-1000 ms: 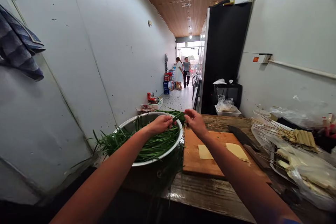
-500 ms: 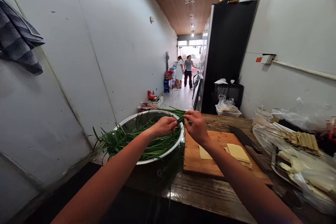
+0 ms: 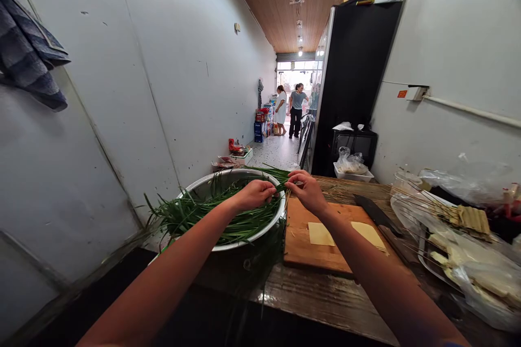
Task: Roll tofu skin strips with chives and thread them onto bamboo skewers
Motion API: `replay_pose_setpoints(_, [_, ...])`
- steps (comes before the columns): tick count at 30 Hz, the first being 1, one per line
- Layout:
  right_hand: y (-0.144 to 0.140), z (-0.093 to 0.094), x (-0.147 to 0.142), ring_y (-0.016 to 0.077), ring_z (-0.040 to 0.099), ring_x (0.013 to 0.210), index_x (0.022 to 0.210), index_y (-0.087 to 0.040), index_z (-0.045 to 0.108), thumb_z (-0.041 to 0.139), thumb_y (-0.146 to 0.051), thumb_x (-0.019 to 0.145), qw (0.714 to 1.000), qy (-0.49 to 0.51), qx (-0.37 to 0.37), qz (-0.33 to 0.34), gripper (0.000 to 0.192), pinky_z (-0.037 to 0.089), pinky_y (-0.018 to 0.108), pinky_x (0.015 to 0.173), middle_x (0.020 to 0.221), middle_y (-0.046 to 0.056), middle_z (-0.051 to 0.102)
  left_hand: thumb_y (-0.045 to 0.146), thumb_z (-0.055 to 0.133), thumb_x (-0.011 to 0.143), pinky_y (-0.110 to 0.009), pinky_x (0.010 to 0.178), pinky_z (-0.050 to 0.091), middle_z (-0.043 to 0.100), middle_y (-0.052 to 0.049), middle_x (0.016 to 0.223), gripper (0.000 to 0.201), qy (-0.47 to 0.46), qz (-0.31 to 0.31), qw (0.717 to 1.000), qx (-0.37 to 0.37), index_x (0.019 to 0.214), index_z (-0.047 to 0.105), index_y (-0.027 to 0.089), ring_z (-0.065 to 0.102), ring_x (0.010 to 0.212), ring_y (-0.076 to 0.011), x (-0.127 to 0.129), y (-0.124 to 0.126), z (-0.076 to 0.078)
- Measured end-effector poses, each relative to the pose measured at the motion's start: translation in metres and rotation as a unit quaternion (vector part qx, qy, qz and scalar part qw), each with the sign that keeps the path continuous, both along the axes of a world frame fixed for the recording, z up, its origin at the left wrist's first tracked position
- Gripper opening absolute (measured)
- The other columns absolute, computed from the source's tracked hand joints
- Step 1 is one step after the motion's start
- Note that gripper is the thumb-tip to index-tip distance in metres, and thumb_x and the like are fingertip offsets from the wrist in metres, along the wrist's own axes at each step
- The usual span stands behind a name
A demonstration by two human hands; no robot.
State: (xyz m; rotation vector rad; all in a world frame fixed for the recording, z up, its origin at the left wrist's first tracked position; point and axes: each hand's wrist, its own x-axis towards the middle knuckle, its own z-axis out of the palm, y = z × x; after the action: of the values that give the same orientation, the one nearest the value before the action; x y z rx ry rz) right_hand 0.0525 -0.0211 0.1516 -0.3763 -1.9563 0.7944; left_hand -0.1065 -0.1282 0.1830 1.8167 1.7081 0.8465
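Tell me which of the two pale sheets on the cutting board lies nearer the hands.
The left sheet, the one closer to the bowl. It lies just below the right hand; the other sheet sits by the cleaver.

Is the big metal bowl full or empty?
Partly full. The metal bowl holds a pile of long green chives; some hang over its left rim, and bare metal shows at the back.
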Motion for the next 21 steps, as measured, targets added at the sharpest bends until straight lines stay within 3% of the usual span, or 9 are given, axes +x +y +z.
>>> replay_pose_setpoints(4, [0.009,-0.001,0.007,0.0175,0.060,0.081,0.085,-0.016,0.065,0.049,-0.028,0.081,1.000,-0.015,0.001,-0.024,0.021,0.049,0.031,0.071,0.087,0.007,0.065,0.052,0.043,0.078,-0.021,0.048,0.028,0.045,0.003,0.057,0.044,0.017,0.000,1.000,0.020,0.078,0.062,0.012,0.036,0.050,-0.0084,-0.001,-0.002,0.002])
replay_pose_setpoints(7, [0.006,-0.007,0.008,0.0180,0.060,0.093,0.112,-0.016,0.059,0.038,-0.017,0.082,0.997,-0.015,0.046,-0.052,0.036,0.047,0.036,0.085,0.105,0.010,0.063,0.050,0.043,0.078,-0.021,0.048,0.027,0.044,0.003,0.056,0.042,0.016,0.008,1.000,0.026,0.077,0.061,0.012,0.035,0.050,-0.0087,0.001,-0.004,0.004])
replay_pose_setpoints(10, [-0.004,-0.017,0.002,0.0190,0.049,0.115,0.127,-0.016,0.048,0.036,-0.009,0.078,0.989,-0.049,0.134,-0.039,0.050,0.037,0.040,0.101,0.125,0.012,0.054,0.047,0.044,0.078,-0.020,0.047,0.028,0.044,0.003,0.056,0.039,0.006,0.009,1.000,0.018,0.076,0.060,0.012,0.034,0.050,-0.0084,0.003,-0.002,0.004])
replay_pose_setpoints(12, [-0.010,-0.021,-0.002,0.0190,0.045,0.120,0.131,-0.015,0.043,0.035,-0.007,0.078,0.985,-0.068,0.155,-0.036,0.055,0.036,0.040,0.102,0.129,0.012,0.051,0.046,0.045,0.078,-0.020,0.047,0.028,0.044,0.004,0.057,0.037,0.003,0.011,1.000,0.011,0.076,0.059,0.012,0.034,0.050,-0.0084,0.002,-0.001,0.002])
replay_pose_setpoints(15, [-0.014,-0.019,-0.001,0.0201,0.046,0.119,0.133,-0.012,0.039,0.036,-0.010,0.081,0.977,-0.079,0.179,-0.089,0.053,0.040,0.039,0.099,0.128,0.015,0.050,0.046,0.044,0.079,-0.020,0.047,0.028,0.044,0.003,0.058,0.037,0.009,0.011,1.000,0.013,0.077,0.060,0.012,0.035,0.052,-0.0088,0.000,-0.001,0.001])
replay_pose_setpoints(18, [-0.020,-0.009,0.005,0.0233,0.042,0.121,0.128,-0.013,0.045,0.043,-0.016,0.085,0.938,-0.125,0.296,-0.132,0.043,0.036,0.039,0.100,0.130,0.013,0.049,0.046,0.043,0.080,-0.020,0.048,0.028,0.042,0.003,0.056,0.037,0.037,-0.001,0.999,0.026,0.073,0.060,0.013,0.034,0.053,-0.0091,-0.001,-0.002,0.003])
replay_pose_setpoints(21, [-0.030,0.003,0.006,0.0232,0.044,0.116,0.114,-0.015,0.055,0.044,-0.017,0.088,0.870,-0.212,0.425,-0.128,0.028,0.031,0.039,0.101,0.115,0.011,0.059,0.045,0.044,0.078,-0.021,0.048,0.027,0.039,0.004,0.055,0.036,0.067,-0.020,0.997,0.041,0.061,0.052,0.015,0.032,0.053,-0.0088,0.001,-0.002,0.003])
